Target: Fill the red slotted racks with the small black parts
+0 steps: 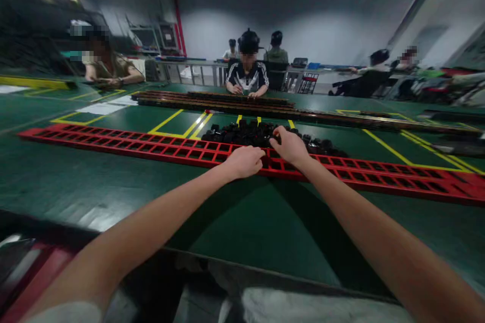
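A long red plastic rack [113, 141] with many small square cells lies across the green table. Behind its middle sits a heap of small black parts [246, 133]. My left hand [244, 160] rests on the rack with its fingers curled into a loose fist; what it holds, if anything, is hidden. My right hand [290, 144] reaches just past the rack to the edge of the black heap, fingers pinched on a black part.
Long dark strips [227, 101] lie stacked across the far side of the table [227, 222], which has yellow tape lines [170, 122]. A person in a black cap [248, 73] sits opposite. Other people sit at the left [108, 68] and far right.
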`<action>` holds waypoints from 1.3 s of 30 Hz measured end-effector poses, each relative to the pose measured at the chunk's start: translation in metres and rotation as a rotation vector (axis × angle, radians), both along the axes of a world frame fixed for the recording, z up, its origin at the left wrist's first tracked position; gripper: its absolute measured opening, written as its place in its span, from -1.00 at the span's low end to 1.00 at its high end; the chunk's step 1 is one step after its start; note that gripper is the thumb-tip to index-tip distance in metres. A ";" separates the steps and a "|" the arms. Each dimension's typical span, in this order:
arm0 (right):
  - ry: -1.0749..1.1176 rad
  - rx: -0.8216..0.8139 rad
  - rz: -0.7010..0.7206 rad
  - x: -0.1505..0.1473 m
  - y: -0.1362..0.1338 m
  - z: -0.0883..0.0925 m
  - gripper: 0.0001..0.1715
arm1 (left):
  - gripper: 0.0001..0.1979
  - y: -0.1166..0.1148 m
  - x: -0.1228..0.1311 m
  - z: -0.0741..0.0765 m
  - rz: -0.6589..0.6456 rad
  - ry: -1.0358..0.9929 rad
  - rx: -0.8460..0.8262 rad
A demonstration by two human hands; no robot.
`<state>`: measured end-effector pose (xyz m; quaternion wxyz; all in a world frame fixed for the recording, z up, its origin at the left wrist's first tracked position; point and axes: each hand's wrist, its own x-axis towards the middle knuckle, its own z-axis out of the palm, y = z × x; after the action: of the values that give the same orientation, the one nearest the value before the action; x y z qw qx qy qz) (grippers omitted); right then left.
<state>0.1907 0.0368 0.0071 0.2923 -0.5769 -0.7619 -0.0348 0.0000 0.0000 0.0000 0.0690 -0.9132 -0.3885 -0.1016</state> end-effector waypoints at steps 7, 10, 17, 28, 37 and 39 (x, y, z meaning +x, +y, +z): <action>0.403 0.227 0.018 0.042 -0.018 -0.004 -0.61 | -0.76 0.000 -0.006 0.000 0.067 -0.055 0.002; 0.390 0.216 0.079 0.045 -0.023 -0.009 -0.59 | -0.67 0.003 -0.016 -0.001 0.101 -0.071 -0.003; 0.276 0.224 0.222 0.040 -0.025 -0.013 -0.60 | -0.67 0.006 -0.024 -0.003 0.173 -0.059 0.028; 0.190 0.138 0.348 0.034 -0.030 -0.015 -0.49 | -0.78 0.000 -0.019 -0.009 0.240 -0.112 0.061; 0.257 0.021 0.327 0.014 -0.045 -0.018 -0.66 | -0.66 -0.005 -0.016 -0.012 0.161 -0.258 0.175; 0.263 0.035 0.346 0.008 -0.049 -0.018 -0.67 | -0.55 -0.004 -0.016 -0.012 0.039 -0.298 0.146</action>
<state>0.1984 -0.0123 -0.0109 0.4009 -0.4318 -0.8042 0.0783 -0.0161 -0.0043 -0.0125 0.0790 -0.8729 -0.4035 -0.2626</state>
